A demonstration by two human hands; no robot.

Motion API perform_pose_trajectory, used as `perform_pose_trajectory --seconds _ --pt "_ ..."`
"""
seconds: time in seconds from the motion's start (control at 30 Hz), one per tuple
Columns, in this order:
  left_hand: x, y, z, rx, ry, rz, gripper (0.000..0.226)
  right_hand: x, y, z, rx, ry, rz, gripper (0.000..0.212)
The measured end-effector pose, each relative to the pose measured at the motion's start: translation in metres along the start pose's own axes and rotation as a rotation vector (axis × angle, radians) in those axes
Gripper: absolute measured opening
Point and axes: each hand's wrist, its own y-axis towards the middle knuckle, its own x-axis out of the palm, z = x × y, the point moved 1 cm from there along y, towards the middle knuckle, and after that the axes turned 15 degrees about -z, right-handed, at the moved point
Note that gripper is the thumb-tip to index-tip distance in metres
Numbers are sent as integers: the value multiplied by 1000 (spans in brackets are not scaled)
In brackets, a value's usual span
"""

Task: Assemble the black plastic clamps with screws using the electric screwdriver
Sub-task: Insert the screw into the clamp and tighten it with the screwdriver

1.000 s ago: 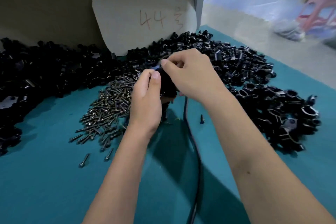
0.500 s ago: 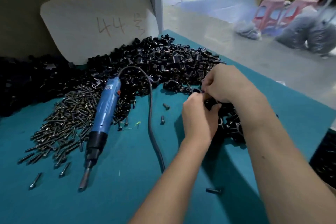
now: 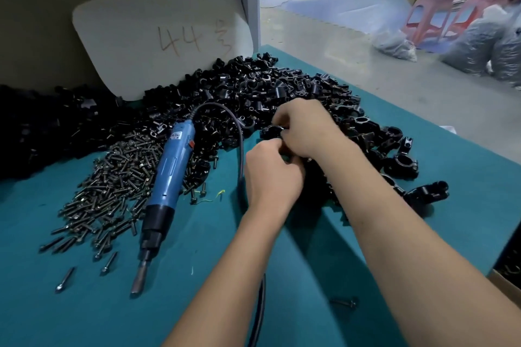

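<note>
Both hands [image 3: 275,175] [image 3: 306,128] barely shift, still bunched over the clamp pile [image 3: 253,93]. Can't tell what either's gripping. Screwdriver [image 3: 166,177] lies beside the screws [image 3: 112,177].

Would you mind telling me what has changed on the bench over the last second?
A second ago both hands worked together over the screw pile, hiding the screwdriver. They have since moved right to the clamp pile, where the left hand and right hand handle small black parts. The blue electric screwdriver lies untouched on the teal mat. The piles and the card marked 44 look unchanged.
</note>
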Motion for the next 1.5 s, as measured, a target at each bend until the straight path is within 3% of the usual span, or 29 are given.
perform_pose_trajectory --seconds 0.17,0.37,0.53,0.73,0.8,0.9,1.2,1.33,1.5 --pt "-21 1 -15 -110 15 40 11 24 27 -15 -66 -185 -86 58" --pt "-29 -1 -17 -107 -31 60 15 27 38 -17 -10 -198 -89 20" --pt "-33 1 -20 -118 -138 122 13 32 28 -10 -99 124 59 12" --pt "-42 6 -18 -153 -263 141 15 27 25 1 13 650 335 6" --pt "-47 6 -17 -152 -284 155 16 24 25 1 51 755 325 6" --pt "-55 5 -15 -120 -309 171 15 20 22 -11 -3 871 261 27" --pt "-136 -14 -49 45 -125 526 21 45 12 -102 -279 739 158 42" --pt "-187 -21 -93 -119 75 592 21 64 11 -139 -347 560 91 33" --pt "-234 0 -143 -319 331 487 33 82 11 -171 -416 492 -20 33"
